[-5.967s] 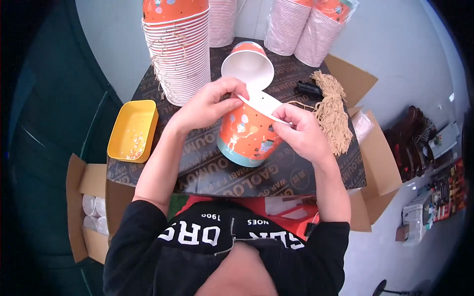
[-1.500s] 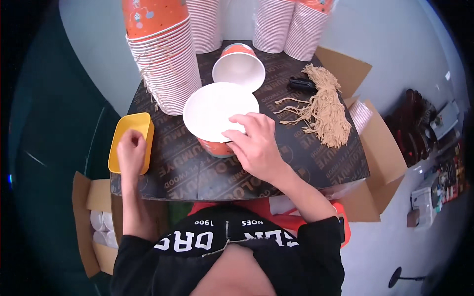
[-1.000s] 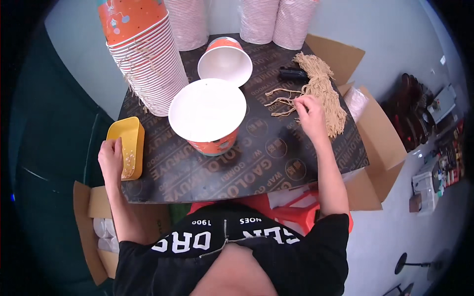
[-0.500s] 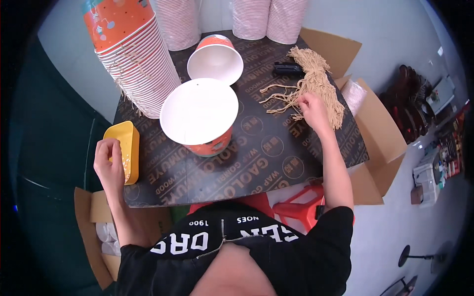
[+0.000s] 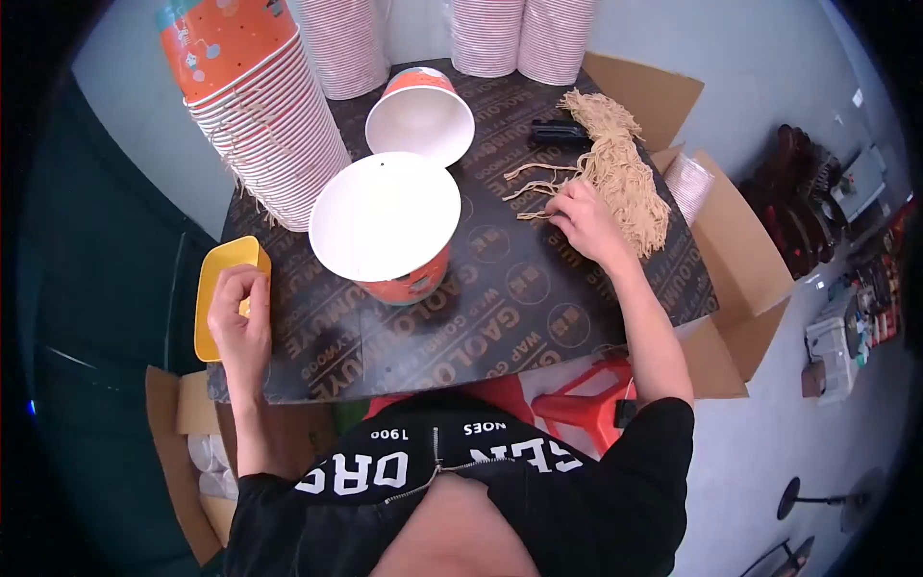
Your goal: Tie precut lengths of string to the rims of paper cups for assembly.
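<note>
My left hand [image 5: 241,317] is closed over the near right side of a yellow tray [image 5: 209,288]. Its fingers are curled together, and whatever is in them is too small to make out. On the right, my right hand [image 5: 586,223] pinches a tan cord [image 5: 534,215] beside a thick bundle of cut cords [image 5: 625,183]. Between the hands stands a paper bucket [image 5: 404,288], white inside and orange outside, its mouth tilted toward me. A small dark hole [image 5: 383,164] shows near its far rim.
Behind it another paper bucket [image 5: 420,123] lies tipped. A tall nested bucket stack [image 5: 264,125] with cords hanging out leans at the left. More stacks [image 5: 486,38] line the back. A black object [image 5: 561,133] touches the bundle. Cardboard boxes [image 5: 735,250] flank the dark table [image 5: 500,337].
My left hand has moved right, from the tray's outer side to its near right side. My right hand has drawn left and slightly nearer, off the bundle toward the loose cord ends.
</note>
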Action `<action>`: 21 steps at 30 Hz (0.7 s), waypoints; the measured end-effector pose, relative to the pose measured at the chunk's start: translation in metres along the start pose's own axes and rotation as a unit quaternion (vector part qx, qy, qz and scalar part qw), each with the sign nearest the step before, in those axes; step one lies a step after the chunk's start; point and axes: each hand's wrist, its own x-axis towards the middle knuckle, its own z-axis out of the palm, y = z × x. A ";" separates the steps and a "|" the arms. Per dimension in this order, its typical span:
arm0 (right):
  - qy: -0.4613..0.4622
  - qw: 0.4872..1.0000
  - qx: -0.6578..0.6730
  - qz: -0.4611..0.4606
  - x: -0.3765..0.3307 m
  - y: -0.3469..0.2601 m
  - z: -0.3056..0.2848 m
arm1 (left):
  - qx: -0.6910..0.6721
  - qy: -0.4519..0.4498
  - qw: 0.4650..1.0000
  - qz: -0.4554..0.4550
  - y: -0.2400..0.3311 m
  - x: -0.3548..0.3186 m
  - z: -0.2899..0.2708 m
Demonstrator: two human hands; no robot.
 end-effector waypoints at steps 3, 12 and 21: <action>-0.029 0.999 -0.016 -0.023 0.003 0.003 0.008 | 0.011 -0.051 0.998 0.046 0.018 0.005 0.003; -0.004 0.997 -0.072 -0.038 -0.004 -0.011 0.022 | 0.037 -0.172 0.971 0.161 0.047 0.025 0.032; 0.060 0.995 -0.081 -0.028 0.001 -0.002 0.028 | 0.012 -0.177 0.969 0.170 0.044 0.025 0.036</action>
